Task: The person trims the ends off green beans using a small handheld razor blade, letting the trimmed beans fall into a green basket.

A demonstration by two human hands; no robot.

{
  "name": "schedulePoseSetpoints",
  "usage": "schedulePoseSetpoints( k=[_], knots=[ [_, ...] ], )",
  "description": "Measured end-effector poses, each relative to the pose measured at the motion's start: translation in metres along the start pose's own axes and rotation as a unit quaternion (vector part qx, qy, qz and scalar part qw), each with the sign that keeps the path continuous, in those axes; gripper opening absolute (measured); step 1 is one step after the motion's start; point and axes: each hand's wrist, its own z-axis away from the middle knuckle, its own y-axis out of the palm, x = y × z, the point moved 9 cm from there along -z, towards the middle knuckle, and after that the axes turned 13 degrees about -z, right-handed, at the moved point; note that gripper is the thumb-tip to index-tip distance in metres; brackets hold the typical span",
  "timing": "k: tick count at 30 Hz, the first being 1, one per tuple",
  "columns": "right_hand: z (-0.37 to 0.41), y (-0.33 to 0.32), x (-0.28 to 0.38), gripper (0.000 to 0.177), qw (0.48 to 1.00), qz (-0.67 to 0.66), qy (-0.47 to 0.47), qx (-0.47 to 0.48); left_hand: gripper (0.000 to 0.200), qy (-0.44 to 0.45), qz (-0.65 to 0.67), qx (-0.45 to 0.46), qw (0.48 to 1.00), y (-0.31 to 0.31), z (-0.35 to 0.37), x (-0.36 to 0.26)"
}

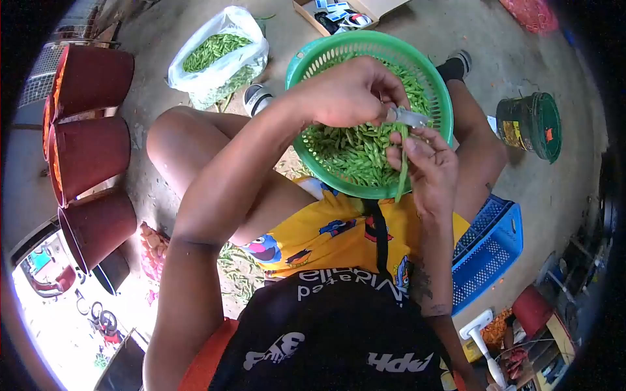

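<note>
A green plastic basket (446,107) with many small green pods (352,153) in it rests between the legs. Over the basket, my left hand (355,91) is closed round a short greyish tool (411,117), possibly a small blade. My right hand (427,159) is just below and to the right, its thumb and fingers closed on a long green stem or pod (402,173) that hangs down past the basket's near rim. The tool lies across the upper end of this stem; whether they touch is unclear.
A white plastic bag (251,32) of green pods stands at upper left. Maroon buckets (98,156) line the left side. A cardboard box (313,18) is at the top, a dark green bucket (531,127) and a blue crate (489,260) at the right. Loose pods (238,274) lie on the floor.
</note>
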Motion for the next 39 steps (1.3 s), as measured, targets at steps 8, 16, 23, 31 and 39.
schedulePoseSetpoints(
  k=[8, 16, 23, 31, 39],
  knots=[
    [0.034, -0.028, -0.016, 0.023, 0.994, 0.064, 0.085, -0.029, 0.031, -0.018, 0.032, 0.003, 0.999, 0.004, -0.003, 0.011],
    [0.043, -0.034, -0.011, 0.02, 0.997, 0.049, 0.059, -0.025, 0.026, -0.008, 0.015, 0.05, 0.999, 0.024, -0.009, 0.003],
    [0.048, -0.042, -0.007, 0.019, 0.998, 0.035, 0.04, -0.018, 0.027, -0.014, 0.035, -0.034, 0.999, -0.024, -0.011, 0.02],
    [0.045, -0.038, -0.011, 0.019, 0.997, 0.036, 0.06, -0.02, 0.033, 0.021, 0.0, 0.083, 0.996, 0.031, -0.013, -0.001],
    [0.044, -0.042, -0.012, 0.02, 0.998, 0.005, 0.058, -0.015, 0.031, 0.001, 0.048, 0.05, 0.998, 0.014, -0.011, 0.009]
  ],
)
